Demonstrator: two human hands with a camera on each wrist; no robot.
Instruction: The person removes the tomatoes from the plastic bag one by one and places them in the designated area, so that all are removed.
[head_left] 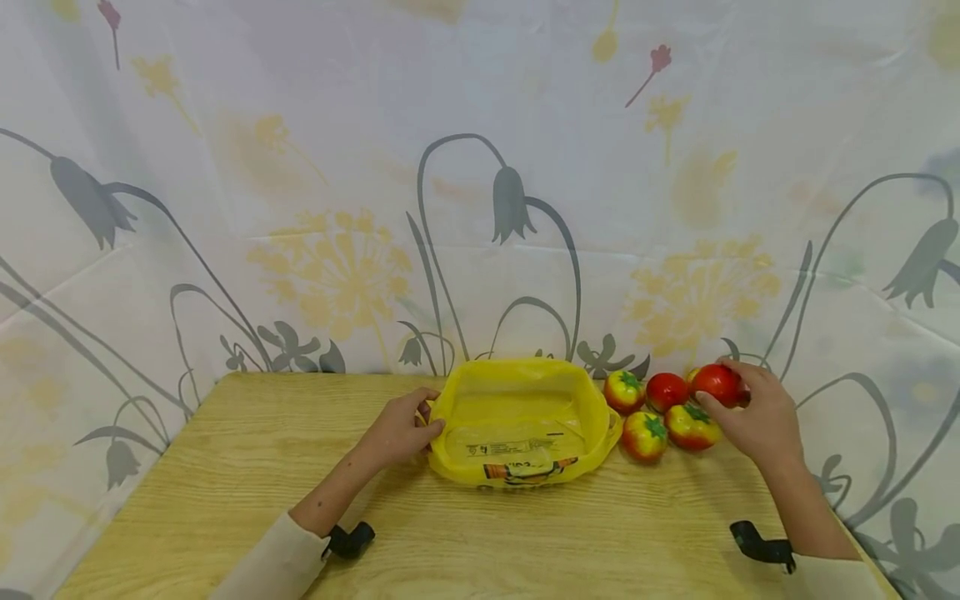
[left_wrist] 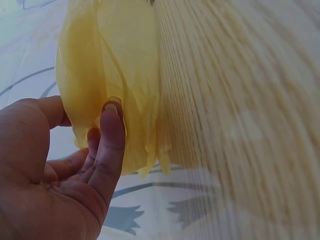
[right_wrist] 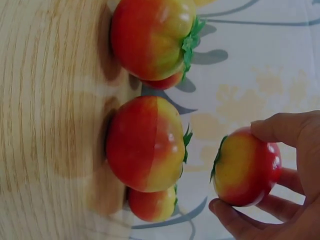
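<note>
A yellow plastic bag [head_left: 517, 400] lies with its mouth spread wide on the table, dark print showing near its front. My left hand [head_left: 399, 429] pinches the bag's left rim between thumb and fingers; the left wrist view shows thin yellow plastic [left_wrist: 132, 100] between them. In my right hand [head_left: 761, 421] is a red toy tomato [head_left: 717, 384], gripped by the fingertips. The right wrist view shows this held tomato [right_wrist: 245, 170] apart from the others, its green leaves turned away from the palm. Several more red-and-yellow tomatoes [head_left: 645, 437] sit right of the bag.
The wooden table [head_left: 525, 542] carries the bag and the tomatoes near its back edge. Behind it hangs a pale flower-print cloth [head_left: 480, 292], which also runs along both sides. A dark wrist mount [head_left: 759, 543] juts from each sleeve.
</note>
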